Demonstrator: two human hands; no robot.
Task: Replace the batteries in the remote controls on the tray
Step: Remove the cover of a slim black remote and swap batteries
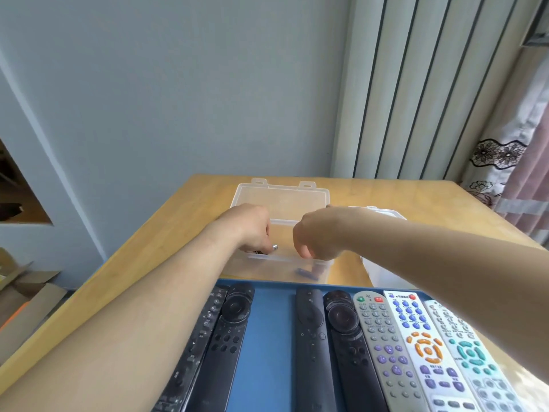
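Blue-grey wall and a ribbed radiator back the wooden bench (184, 221), where an open clear box (282, 200) sits just beyond the blue tray (267, 337). The remote controls (383, 346) lie side by side on that tray, button side up, long axes running away from the person, none of them being handled.

Both hands are down inside the box. The left hand (252, 230) grips a battery (274, 247), whose silver end pokes out past the curled fingers toward the right. The right hand (315, 236) shows only its back, its fingers (306, 252) curled downward; whether they pinch anything I cannot tell.

What the coming pick seems to turn on is the blue batteries (307, 274), which lie on the box floor against its near wall, long axes running roughly left to right. They sit almost straight below the right fingertips, a little toward the person. The right hand is clearly the nearer one, and the left is already loaded.
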